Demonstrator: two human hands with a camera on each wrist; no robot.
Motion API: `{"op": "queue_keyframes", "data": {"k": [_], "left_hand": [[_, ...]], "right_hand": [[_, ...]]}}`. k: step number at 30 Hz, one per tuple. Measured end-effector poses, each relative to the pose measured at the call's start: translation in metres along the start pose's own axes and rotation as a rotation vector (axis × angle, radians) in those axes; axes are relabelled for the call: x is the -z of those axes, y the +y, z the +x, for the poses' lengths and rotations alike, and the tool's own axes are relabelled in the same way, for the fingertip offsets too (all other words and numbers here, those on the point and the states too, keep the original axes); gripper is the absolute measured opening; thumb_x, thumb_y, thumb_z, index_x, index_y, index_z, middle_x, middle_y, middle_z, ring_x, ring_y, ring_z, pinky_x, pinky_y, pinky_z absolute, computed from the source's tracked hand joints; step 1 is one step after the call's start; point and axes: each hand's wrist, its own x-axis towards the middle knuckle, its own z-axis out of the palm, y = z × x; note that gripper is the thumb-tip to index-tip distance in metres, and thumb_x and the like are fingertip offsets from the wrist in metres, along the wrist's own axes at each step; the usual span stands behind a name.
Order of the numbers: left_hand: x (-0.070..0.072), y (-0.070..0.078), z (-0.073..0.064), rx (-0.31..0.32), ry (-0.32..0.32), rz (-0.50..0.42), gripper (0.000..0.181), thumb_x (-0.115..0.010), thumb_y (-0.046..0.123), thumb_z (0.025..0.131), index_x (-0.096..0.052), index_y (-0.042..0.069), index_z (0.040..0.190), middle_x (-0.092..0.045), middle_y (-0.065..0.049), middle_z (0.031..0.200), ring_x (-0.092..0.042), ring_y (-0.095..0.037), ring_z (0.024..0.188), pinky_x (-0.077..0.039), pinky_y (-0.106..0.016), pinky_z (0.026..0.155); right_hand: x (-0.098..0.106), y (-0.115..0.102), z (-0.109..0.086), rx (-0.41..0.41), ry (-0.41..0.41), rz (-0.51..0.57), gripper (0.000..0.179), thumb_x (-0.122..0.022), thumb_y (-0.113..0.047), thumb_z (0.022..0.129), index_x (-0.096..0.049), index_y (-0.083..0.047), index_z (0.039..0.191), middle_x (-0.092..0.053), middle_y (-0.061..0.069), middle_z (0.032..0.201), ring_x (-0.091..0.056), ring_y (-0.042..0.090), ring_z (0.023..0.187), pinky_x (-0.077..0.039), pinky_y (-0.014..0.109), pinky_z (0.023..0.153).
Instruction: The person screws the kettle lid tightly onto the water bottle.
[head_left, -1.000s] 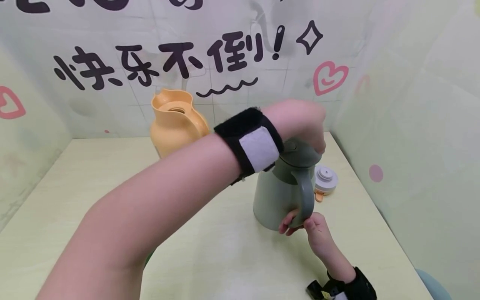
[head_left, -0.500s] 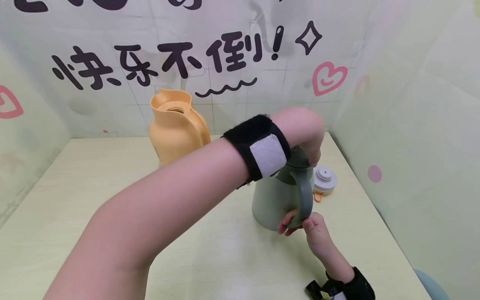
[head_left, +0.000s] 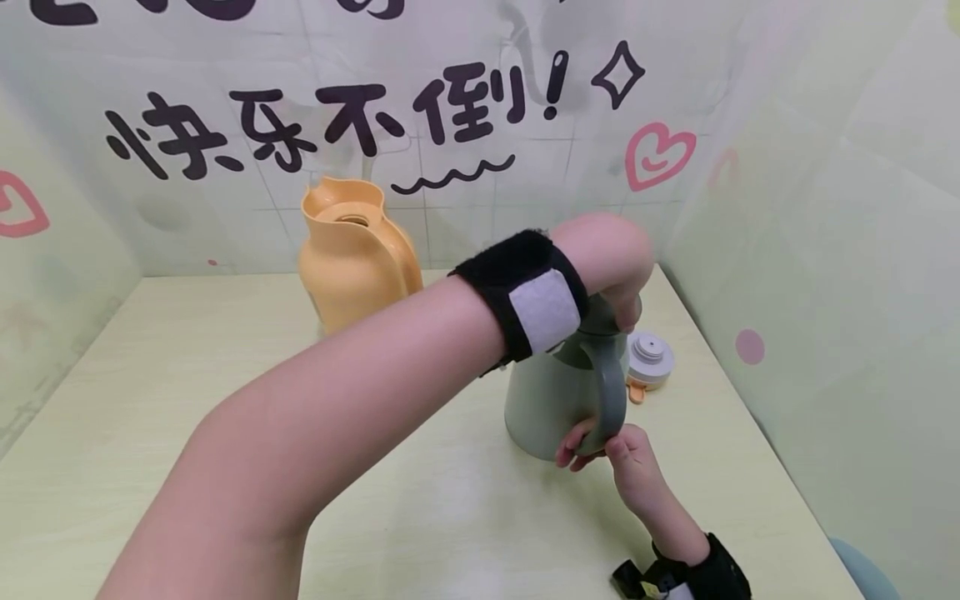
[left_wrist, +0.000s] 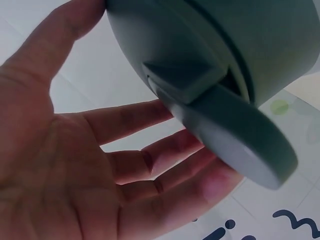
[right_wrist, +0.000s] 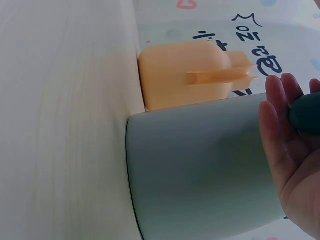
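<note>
A grey-green thermos jug [head_left: 543,408] stands upright on the table, its darker lid [head_left: 600,318] partly covered in the head view. Reaching over from the left, my left hand [head_left: 606,254] grips the lid from above. In the left wrist view the thumb is on one side of the lid [left_wrist: 155,45], and the fingers curl under a dark protruding piece [left_wrist: 245,135]. My right hand [head_left: 637,462] holds the bottom end of the jug's handle [head_left: 611,396], thumb on the near side and fingers through the loop.
Behind my left forearm, an orange jug [head_left: 352,275] with an uncovered mouth stands near the back wall. A pale grey stopper [head_left: 651,354] with an orange tab lies right of the green jug. Walls border the table at the back and right.
My left wrist and forearm have shifted slightly right and down over the lid. The right hand and the green jug stay in place.
</note>
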Motion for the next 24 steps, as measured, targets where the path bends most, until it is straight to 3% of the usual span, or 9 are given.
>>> {"op": "queue_keyframes", "data": {"k": [6,12,24], "left_hand": [[0.000,0.001,-0.001,0.003,-0.022,0.006,0.017,-0.066,0.035,0.087,-0.066,0.018,0.086,-0.051,0.006,0.093,-0.045,-0.011,0.088,-0.037,-0.025,0.071],[0.003,0.002,0.002,0.004,-0.059,0.036,0.019,-0.070,0.033,0.084,-0.065,0.017,0.093,-0.051,0.005,0.101,-0.044,-0.012,0.093,-0.040,-0.025,0.077],[0.005,-0.008,0.001,-0.115,-0.023,0.100,0.040,-0.074,0.035,0.079,-0.058,0.015,0.111,-0.054,0.005,0.106,-0.048,-0.011,0.095,-0.043,-0.024,0.076]], "right_hand": [[0.000,0.000,0.000,-0.011,0.003,0.002,0.059,-0.034,-0.051,0.099,-0.061,0.001,0.093,-0.069,0.006,0.085,-0.067,0.017,0.074,-0.054,0.037,0.059],[0.000,0.000,0.000,-0.015,0.004,0.001,0.060,-0.034,-0.052,0.099,-0.060,0.002,0.093,-0.069,0.007,0.084,-0.067,0.017,0.074,-0.054,0.037,0.059],[0.000,0.001,0.001,0.013,0.002,0.007,0.057,-0.035,-0.050,0.100,-0.061,0.001,0.094,-0.068,0.009,0.084,-0.068,0.017,0.074,-0.054,0.037,0.058]]}}
